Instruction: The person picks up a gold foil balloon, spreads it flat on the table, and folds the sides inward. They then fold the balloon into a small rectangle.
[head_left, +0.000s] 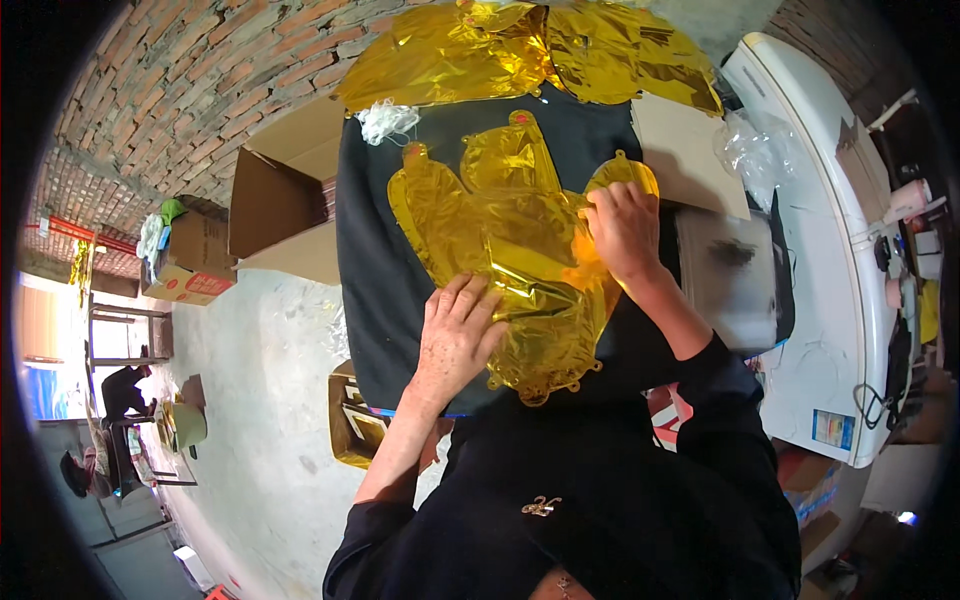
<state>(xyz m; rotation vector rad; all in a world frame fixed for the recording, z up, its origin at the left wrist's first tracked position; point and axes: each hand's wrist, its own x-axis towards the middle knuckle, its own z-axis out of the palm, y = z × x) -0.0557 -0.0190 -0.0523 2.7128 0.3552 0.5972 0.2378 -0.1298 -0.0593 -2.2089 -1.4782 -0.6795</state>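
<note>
A flat, uninflated gold foil balloon (450,225) with several rounded lobes and small edge tabs lies on a black cloth (375,290) in front of me. My left hand (457,330) rests on its lower left part, palm down, with the fingers laid out on the foil. On the right-hand lobe, my right hand (628,232) has its fingers bent and closed on the foil near the edge; the fingertips are partly hidden. Creases and bright reflections run across the balloon's middle. More gold foil sheets (440,60) are heaped at the far end of the table.
A white stringy bundle (387,122) lies at the far left of the cloth. An open cardboard box (278,200) stands left of the table. Clear plastic (755,155) and a large white appliance (825,300) are at the right. Another person (125,392) is far left.
</note>
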